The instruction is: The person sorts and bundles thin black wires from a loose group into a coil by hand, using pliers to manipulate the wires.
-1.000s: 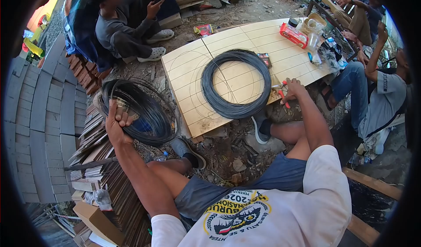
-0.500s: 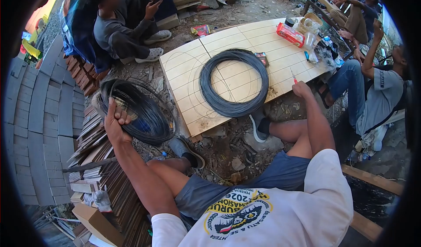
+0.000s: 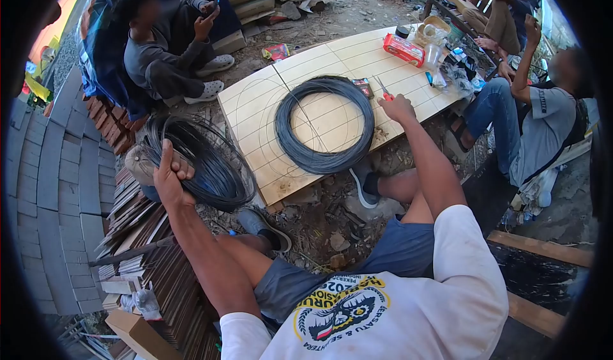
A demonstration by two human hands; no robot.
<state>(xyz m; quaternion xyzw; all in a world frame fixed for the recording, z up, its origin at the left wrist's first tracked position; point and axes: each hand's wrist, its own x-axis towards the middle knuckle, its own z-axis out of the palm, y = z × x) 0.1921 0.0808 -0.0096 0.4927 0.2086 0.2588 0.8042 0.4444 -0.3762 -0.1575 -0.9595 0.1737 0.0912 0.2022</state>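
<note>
On the pale wooden surface (image 3: 255, 104) lies a black wire ring (image 3: 322, 163); far right, right hand (image 3: 397, 107) clasps seemingly red-handled cutters (image 3: 383, 90); near left, left hand (image 3: 169, 181) grips a dark wire coil (image 3: 211, 168).

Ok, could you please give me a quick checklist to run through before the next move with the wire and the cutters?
1. Left hand gripping the loose black wire coil: ok, fingers closed round its strands.
2. Right hand holding the red-handled cutters: ok, tip pointing away over the board.
3. Flat black wire coil lying wholly on the pale lined wooden board: ok.
4. Whether the cutters' jaws are open: cannot tell, too small.
5. Free end of the held coil found: cannot tell.
6. Seated person in the grey shirt apart from the cutters: ok.
</note>
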